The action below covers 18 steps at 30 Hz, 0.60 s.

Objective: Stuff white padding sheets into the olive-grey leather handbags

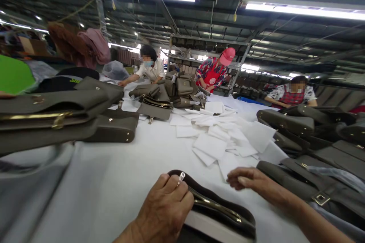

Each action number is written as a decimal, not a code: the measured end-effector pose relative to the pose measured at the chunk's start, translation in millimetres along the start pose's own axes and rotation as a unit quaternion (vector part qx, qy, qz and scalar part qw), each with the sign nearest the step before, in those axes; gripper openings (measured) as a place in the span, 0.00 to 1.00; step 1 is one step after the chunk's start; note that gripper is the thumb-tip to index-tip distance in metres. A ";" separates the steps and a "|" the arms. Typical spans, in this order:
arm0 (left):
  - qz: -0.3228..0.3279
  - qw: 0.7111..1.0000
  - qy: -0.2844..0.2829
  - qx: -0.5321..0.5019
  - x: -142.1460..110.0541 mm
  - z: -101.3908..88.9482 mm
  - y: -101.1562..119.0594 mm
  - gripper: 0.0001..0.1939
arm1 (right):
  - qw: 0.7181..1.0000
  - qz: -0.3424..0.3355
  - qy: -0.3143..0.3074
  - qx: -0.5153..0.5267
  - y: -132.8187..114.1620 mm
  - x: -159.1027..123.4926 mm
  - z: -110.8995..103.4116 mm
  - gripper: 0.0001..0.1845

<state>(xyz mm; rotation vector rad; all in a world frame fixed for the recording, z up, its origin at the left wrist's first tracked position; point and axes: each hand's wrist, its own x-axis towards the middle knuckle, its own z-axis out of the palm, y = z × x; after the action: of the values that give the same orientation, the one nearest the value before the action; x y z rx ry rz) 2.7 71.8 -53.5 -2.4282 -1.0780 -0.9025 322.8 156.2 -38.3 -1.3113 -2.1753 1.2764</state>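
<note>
A dark grey-brown handbag (225, 207) lies at the bottom centre, its gold-toothed zipper facing up. My left hand (171, 205) is closed on the bag's far left edge near the end of the zipper. A small shiny piece (181, 176) shows at its fingers; whether it is a ring or a zipper pull is unclear. Along the bag's near side runs a white strip (211, 228). Above the bag's right side, my right hand (245, 177) holds nothing, its fingers stretched out beside the spread of white sheets (211, 145).
More handbags of the same colour pile up on the left (114, 125), at the back (159, 100) and along the right (288, 121). A white covering (114, 182) lies over the table. Across it, three people work, one in a red cap (227, 56).
</note>
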 end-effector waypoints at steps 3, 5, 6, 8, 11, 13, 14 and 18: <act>-0.005 0.999 0.032 0.030 3.7 3.7 -0.6 0.02 | 0.929 0.063 0.133 -0.339 6.1 61.2 -16.1 0.26; -0.001 0.997 0.063 0.042 4.3 9.7 -3.1 0.04 | 0.887 0.069 0.148 -0.431 6.6 100.4 -12.8 0.29; 0.002 0.996 0.078 0.045 3.7 13.7 -4.8 0.06 | 0.878 0.064 0.148 -0.451 5.8 117.0 -8.5 0.32; 0.007 0.994 0.101 0.047 1.2 22.9 -7.9 0.08 | 0.853 0.063 0.146 -0.498 3.7 142.9 2.0 0.36; 0.009 0.991 0.127 0.046 -3.0 33.1 -10.8 0.09 | 0.824 0.087 0.143 -0.541 4.0 165.3 14.3 0.40; 0.018 0.988 0.146 0.039 -4.2 34.8 -12.1 0.10 | 0.814 0.102 0.143 -0.553 7.4 172.1 17.0 0.38; 0.024 0.987 0.155 0.035 -4.4 34.1 -12.7 0.10 | 0.811 0.109 0.147 -0.555 9.4 173.7 16.3 0.35; 0.036 0.984 0.175 0.022 -5.3 29.2 -16.5 0.13 | 0.821 0.126 0.173 -0.529 10.6 168.5 -1.3 0.28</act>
<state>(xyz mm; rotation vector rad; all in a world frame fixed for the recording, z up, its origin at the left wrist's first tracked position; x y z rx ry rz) -0.4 95.1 -78.0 -2.1493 -0.8656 -1.2113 238.6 297.5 -76.4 -2.0217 -2.5001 -0.3106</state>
